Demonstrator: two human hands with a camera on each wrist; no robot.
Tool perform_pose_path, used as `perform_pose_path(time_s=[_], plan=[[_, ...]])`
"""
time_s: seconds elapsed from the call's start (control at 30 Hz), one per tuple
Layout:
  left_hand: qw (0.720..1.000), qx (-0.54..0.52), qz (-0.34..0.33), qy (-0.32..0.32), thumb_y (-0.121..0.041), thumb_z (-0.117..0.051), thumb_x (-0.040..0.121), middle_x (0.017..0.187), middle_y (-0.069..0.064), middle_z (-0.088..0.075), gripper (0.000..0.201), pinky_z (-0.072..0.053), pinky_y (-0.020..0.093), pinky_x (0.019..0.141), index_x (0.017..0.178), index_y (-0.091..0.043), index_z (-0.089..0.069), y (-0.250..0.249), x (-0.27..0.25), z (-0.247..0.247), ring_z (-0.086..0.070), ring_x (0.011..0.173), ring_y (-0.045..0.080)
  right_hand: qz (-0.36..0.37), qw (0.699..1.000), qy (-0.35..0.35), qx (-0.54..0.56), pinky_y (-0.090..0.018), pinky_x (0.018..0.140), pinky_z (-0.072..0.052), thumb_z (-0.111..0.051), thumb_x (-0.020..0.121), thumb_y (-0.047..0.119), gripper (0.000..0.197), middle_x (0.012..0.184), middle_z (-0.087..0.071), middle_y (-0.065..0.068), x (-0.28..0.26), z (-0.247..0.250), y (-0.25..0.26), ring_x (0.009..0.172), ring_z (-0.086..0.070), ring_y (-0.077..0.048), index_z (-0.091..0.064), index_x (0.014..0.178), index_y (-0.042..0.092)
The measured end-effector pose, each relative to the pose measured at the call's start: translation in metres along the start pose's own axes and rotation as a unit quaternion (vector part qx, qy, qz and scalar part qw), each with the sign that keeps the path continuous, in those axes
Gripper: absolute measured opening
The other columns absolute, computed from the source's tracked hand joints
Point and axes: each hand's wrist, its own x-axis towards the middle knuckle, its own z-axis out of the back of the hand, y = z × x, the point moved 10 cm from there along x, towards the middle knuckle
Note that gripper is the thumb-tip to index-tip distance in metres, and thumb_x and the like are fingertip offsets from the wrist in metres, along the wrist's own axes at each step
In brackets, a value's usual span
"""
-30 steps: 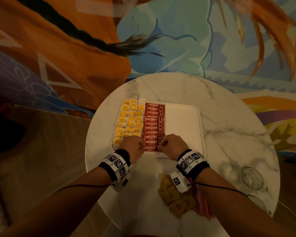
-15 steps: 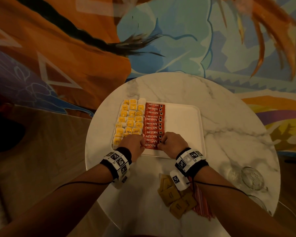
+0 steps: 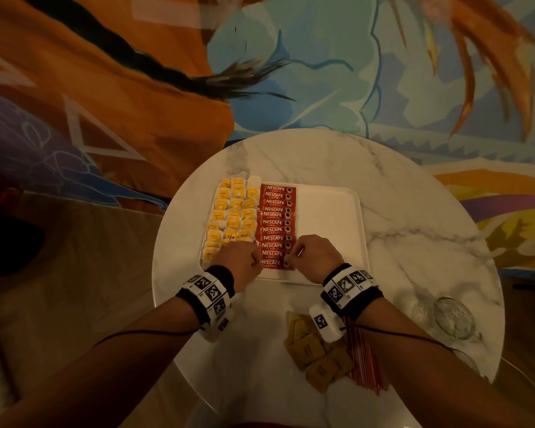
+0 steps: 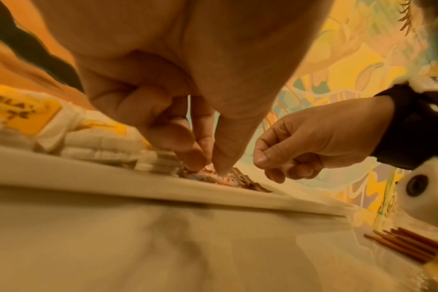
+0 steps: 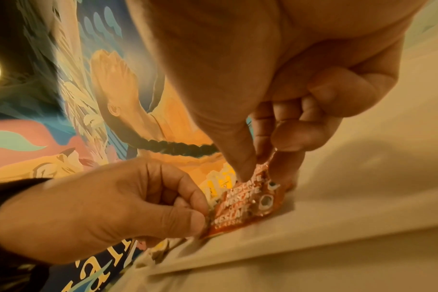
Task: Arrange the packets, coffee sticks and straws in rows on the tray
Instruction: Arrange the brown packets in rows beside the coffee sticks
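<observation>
A white tray (image 3: 331, 211) lies on the round marble table. Yellow packets (image 3: 233, 211) fill its left part in rows, and red coffee sticks (image 3: 275, 217) form a column beside them. My left hand (image 3: 258, 262) pinches the left end of the nearest coffee stick (image 3: 272, 263), and my right hand (image 3: 289, 259) pinches its right end. In the left wrist view, my left hand (image 4: 213, 166) holds its thumb and fingertips down on the stick (image 4: 235, 178). The right wrist view shows my right hand (image 5: 258, 170) gripping the stick ends (image 5: 245, 205) while my left hand (image 5: 138, 197) holds the other side.
Brown packets (image 3: 315, 353) and a bundle of red straws (image 3: 363, 362) lie on the table under my right forearm, near the front edge. An upturned glass (image 3: 451, 316) stands at the right. The tray's right half is bare.
Both hands have nudged the nearest coffee stick slightly away from the tray's near rim, up against the column. Nothing else has moved.
</observation>
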Motion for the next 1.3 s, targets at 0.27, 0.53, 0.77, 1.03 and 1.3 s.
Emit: perform_pose_path(time_s=[0.27, 0.53, 0.77, 1.03, 1.3], plan=[[0.989, -0.036, -0.077, 0.124, -0.044, -0.070, 0.088, 0.097, -0.011, -0.067, 0.031, -0.055, 0.028, 0.080, 0.114, -0.027, -0.065, -0.036, -0.025, -0.022, -0.063, 0.085, 0.005, 0.094, 0.995, 0.013, 0.034, -0.030, 0.074, -0.055, -0.071, 0.086, 0.044, 0.018, 0.088, -0.067, 0.011, -0.036, 0.026, 0.010, 0.081, -0.063, -0.005, -0.067, 0.089, 0.027], [0.974, 0.052, -0.122, 0.183, -0.058, -0.069, 0.080, 0.118, -0.008, -0.060, 0.060, -0.051, 0.031, 0.088, 0.131, -0.030, -0.058, -0.067, -0.053, -0.058, -0.059, 0.102, 0.012, 0.108, 0.987, 0.083, -0.085, -0.030, 0.082, -0.054, -0.069, 0.086, 0.041, 0.024, 0.096, -0.070, 0.011, -0.080, 0.015, -0.017, 0.089, -0.064, -0.007, -0.071, 0.105, 0.027], [0.944, 0.157, -0.195, 0.213, -0.081, -0.066, 0.062, 0.108, -0.003, -0.050, 0.077, -0.050, 0.039, 0.084, 0.118, -0.031, -0.051, -0.096, -0.075, -0.097, -0.050, 0.094, 0.018, 0.083, 0.967, 0.175, -0.163, -0.026, 0.071, -0.044, -0.070, 0.077, 0.054, 0.042, 0.103, -0.065, 0.013, -0.115, -0.012, -0.046, 0.091, -0.059, -0.009, -0.066, 0.113, 0.033], [0.956, 0.089, -0.162, 0.226, -0.044, -0.073, 0.081, 0.108, 0.004, -0.058, 0.043, -0.051, 0.039, 0.086, 0.113, -0.021, -0.058, -0.105, -0.082, -0.111, -0.058, 0.097, 0.024, 0.113, 0.958, 0.186, -0.185, -0.034, 0.074, -0.054, -0.070, 0.079, 0.043, 0.032, 0.099, -0.067, 0.001, -0.126, -0.029, -0.041, 0.087, -0.065, -0.020, -0.067, 0.103, 0.022], [0.952, -0.012, -0.126, 0.279, -0.029, -0.071, 0.077, 0.086, -0.003, -0.070, 0.014, -0.058, 0.042, 0.079, 0.090, -0.025, -0.067, -0.097, -0.077, -0.107, -0.066, 0.079, 0.015, 0.139, 0.965, 0.168, -0.145, -0.031, 0.064, -0.049, -0.063, 0.083, 0.033, 0.014, 0.085, -0.064, 0.004, -0.125, -0.029, -0.028, 0.074, -0.061, -0.016, -0.068, 0.087, 0.021]])
